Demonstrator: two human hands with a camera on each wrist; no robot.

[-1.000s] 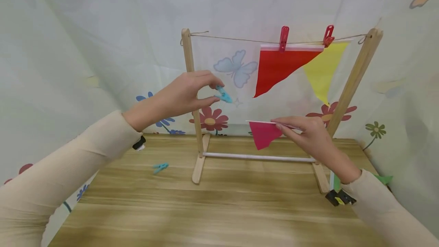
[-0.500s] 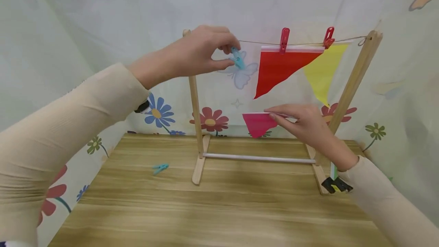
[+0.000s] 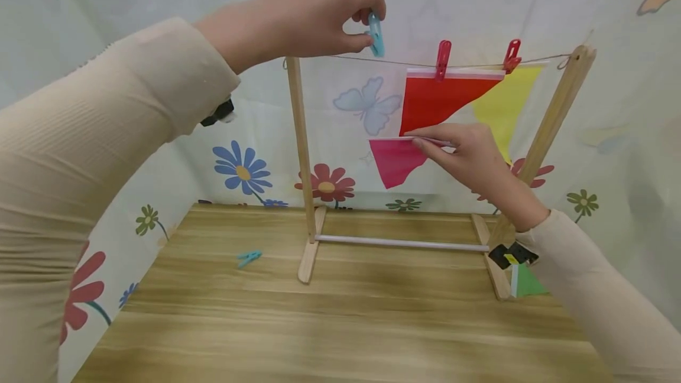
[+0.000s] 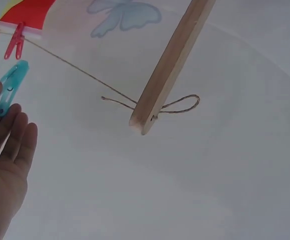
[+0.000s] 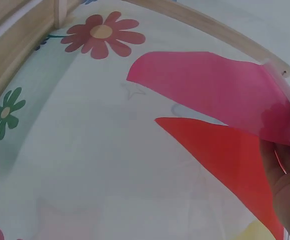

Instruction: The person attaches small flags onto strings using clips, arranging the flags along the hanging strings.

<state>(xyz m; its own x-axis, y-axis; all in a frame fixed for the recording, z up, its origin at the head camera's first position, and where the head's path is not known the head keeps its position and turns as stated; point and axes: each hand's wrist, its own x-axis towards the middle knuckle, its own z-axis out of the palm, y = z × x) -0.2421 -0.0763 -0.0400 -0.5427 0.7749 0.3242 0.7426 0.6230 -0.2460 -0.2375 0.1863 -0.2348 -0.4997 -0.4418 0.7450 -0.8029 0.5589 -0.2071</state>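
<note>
High on the left, my left hand pinches a light-blue clothespin between thumb and fingers, level with or just above the twine. In the left wrist view the clothespin sits at the fingertips, apart from the twine. My right hand pinches the white top edge of a pink pennant, which hangs below the twine and overlaps the lower part of a red pennant. Red clothespins hold the red pennant and a yellow pennant on the twine.
The twine is tied between two wooden posts joined low by a white rod. Another blue clothespin lies on the wooden table at left. A green pennant shows beside the right foot.
My left hand has risen with the blue clothespin from below the twine to its height. My right hand has lifted the pink pennant upward. The hung pennants stay in place.
</note>
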